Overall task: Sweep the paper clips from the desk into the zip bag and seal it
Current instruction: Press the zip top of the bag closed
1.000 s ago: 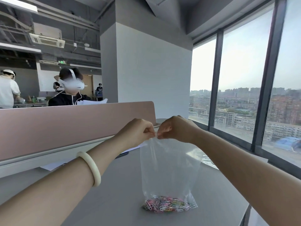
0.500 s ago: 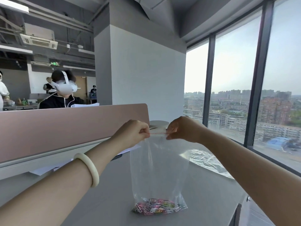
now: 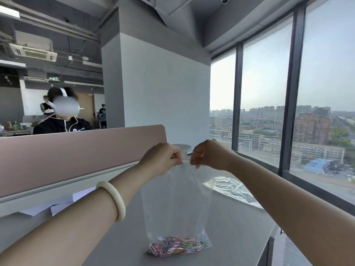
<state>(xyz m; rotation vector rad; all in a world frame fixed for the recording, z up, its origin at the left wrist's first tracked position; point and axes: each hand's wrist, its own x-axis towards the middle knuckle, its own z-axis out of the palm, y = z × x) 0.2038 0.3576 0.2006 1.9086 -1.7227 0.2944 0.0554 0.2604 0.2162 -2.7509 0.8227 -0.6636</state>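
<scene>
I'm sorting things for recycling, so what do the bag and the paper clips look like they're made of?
Zip bag: thin clear plastic film, glossy; the desk shows through it. Paper clips: probably coated wire, in pink, white, green and yellow; the coating can't be confirmed.

desk (image 3: 240,223) right of zip bag (image 3: 176,204): bare | left: partition (image 3: 76,156), papers (image 3: 63,205)

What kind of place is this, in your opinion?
Probably a high-rise open-plan office: a grey desk with a pink divider panel, floor-to-ceiling windows over a city, and a ceiling air-conditioning unit.
</scene>
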